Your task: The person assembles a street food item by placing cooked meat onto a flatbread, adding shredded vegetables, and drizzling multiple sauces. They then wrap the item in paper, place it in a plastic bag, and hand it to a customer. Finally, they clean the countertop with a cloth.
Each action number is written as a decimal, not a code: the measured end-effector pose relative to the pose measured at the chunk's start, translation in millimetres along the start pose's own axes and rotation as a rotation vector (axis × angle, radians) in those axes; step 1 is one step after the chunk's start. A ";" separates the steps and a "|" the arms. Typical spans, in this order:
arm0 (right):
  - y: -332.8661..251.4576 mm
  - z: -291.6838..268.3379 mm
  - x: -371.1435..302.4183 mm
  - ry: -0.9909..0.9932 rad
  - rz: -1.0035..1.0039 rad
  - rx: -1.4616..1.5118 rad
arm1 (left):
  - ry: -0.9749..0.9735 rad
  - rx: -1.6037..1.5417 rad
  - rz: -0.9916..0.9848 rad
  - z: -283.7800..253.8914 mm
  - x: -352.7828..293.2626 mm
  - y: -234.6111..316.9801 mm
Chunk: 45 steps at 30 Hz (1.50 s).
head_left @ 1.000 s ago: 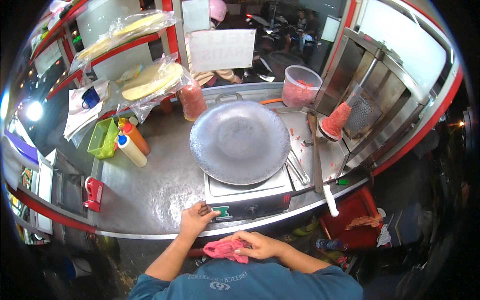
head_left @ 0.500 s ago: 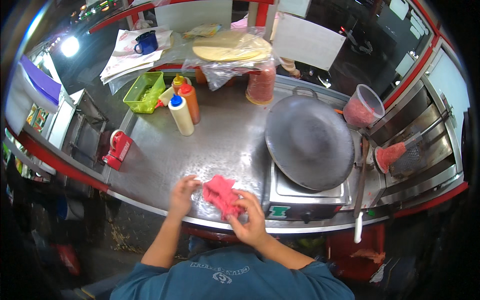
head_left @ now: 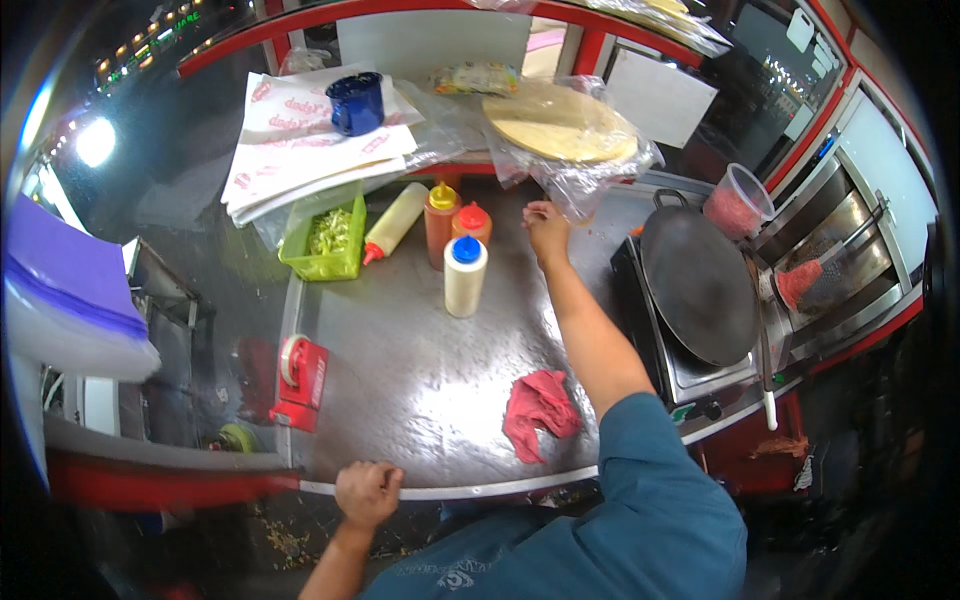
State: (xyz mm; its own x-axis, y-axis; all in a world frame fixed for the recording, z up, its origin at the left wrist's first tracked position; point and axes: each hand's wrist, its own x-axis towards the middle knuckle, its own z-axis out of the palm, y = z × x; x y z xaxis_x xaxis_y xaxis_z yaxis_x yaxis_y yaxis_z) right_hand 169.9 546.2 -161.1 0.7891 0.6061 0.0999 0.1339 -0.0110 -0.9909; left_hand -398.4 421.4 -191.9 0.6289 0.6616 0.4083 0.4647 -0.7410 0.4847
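My right arm stretches far across the steel counter. Its hand (head_left: 547, 232) is just below a clear plastic bag of round flatbreads (head_left: 555, 125), with fingers loosely bent and nothing visible in them. I cannot tell whether it touches the bag. At the counter's front edge rests my left hand (head_left: 368, 492), fingers curled in and nothing seen in them. A crumpled pink cloth (head_left: 540, 412) lies on the counter, let go, between my two arms. Left of my right hand stand squeeze bottles: a white one with a blue cap (head_left: 465, 280), an orange one with a red cap (head_left: 472, 228) and a yellow-capped one (head_left: 441, 230).
A dark round griddle pan (head_left: 700, 280) sits on a burner at right, with a long white-handled knife (head_left: 768, 385) beside it. Further right is a clear tub of pink food (head_left: 735, 205). At left are a green basket (head_left: 320, 265), a red tape dispenser (head_left: 300, 385) and a blue mug (head_left: 356, 105) on paper.
Both hands have left the pink cloth, which now lies loose. My right hand has reached forward to the bag; my left has drawn back to the counter edge. The view has shifted too.
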 end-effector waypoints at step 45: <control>4.0 14.6 39.7 0.216 -0.466 -0.578 | 0.021 0.066 -0.088 5.6 2.5 4.2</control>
State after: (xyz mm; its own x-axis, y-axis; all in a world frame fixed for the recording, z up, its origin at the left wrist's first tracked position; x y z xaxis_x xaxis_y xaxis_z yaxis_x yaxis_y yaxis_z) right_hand 193.0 581.8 -162.4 0.6664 0.4818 0.5691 0.7254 -0.2422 -0.6443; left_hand -391.4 419.3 -193.2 0.5706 0.7265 0.3828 0.5583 -0.6851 0.4679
